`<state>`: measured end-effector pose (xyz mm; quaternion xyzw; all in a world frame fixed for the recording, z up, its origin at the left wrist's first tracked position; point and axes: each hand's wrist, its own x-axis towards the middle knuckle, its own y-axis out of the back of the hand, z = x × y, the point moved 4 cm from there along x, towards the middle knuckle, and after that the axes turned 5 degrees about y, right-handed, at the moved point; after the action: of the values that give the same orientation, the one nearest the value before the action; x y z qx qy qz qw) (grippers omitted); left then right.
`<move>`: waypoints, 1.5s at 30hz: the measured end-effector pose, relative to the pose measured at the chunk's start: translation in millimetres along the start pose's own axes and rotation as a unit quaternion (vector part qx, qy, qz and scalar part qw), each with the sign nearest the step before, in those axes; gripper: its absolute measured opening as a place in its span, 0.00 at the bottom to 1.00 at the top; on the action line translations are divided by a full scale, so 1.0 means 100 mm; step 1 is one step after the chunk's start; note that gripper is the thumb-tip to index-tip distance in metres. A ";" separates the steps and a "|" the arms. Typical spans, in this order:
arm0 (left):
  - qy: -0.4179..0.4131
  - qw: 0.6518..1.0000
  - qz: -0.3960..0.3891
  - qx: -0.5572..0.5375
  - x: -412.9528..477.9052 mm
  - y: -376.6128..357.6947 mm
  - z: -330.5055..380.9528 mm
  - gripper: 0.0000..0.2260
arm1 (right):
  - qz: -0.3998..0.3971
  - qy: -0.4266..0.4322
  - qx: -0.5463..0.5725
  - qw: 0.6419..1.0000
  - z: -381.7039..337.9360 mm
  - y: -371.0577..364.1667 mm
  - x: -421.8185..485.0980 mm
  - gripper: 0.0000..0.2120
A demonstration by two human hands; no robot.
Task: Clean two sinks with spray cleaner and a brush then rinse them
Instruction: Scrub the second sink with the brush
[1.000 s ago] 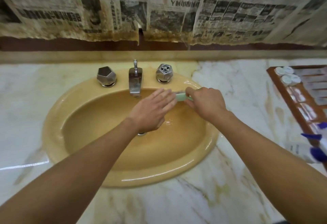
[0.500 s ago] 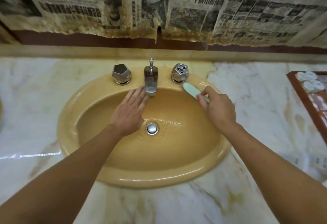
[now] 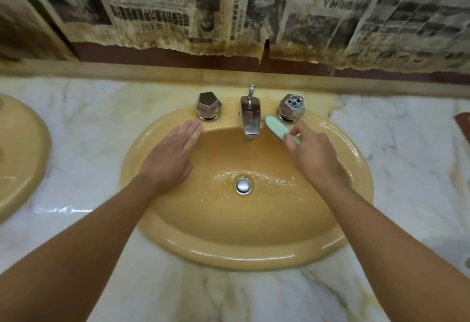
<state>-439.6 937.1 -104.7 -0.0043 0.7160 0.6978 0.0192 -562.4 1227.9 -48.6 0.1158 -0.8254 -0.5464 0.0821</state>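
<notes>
A yellow oval sink sits in a marble counter, wet around its chrome drain. My right hand grips a pale green brush whose head lies on the sink's back rim between the chrome spout and the right knob. My left hand is flat with straight fingers, its fingertips touching the back rim just below the left knob. A second yellow sink shows at the left edge. No spray bottle is in view.
Marble counter spreads on both sides of the sink. A brown wooden tray corner pokes in at the right edge. Stained newspaper covers the wall above a low backsplash ledge.
My left hand slid left from under the spout to the rim below the left knob. The brush in my right hand moved up onto the back rim beside the spout. The view shifted left.
</notes>
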 end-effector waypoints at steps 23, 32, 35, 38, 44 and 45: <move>0.154 0.952 0.094 -0.248 -0.07 0.12 -0.27 0.32 | -0.044 0.107 -0.007 0.993 -1.93 -0.78 -0.15 0.14; 0.136 0.957 0.074 -0.247 -0.06 0.12 -0.27 0.31 | -0.090 0.038 -0.028 0.995 -1.88 -0.61 -0.27 0.14; 0.141 0.954 0.084 -0.252 -0.06 0.16 -0.24 0.30 | -0.092 0.004 0.011 0.996 -1.74 -0.56 -0.41 0.13; 0.201 0.931 0.112 -0.282 -0.10 0.17 -0.28 0.30 | -0.138 0.010 0.083 0.987 -1.96 -0.52 -0.37 0.12; 0.224 0.919 0.128 -0.297 -0.13 0.15 -0.36 0.29 | -0.172 0.065 0.059 0.981 -2.38 -0.60 0.01 0.15; 0.220 0.922 0.123 -0.295 -0.13 0.15 -0.36 0.29 | -0.168 0.065 0.058 0.982 -2.38 -0.63 0.04 0.14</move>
<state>-428.0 901.0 -88.5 -0.0752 0.4590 0.8557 -0.2268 -497.6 993.2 -13.7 0.2923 -0.8174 -0.4950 0.0360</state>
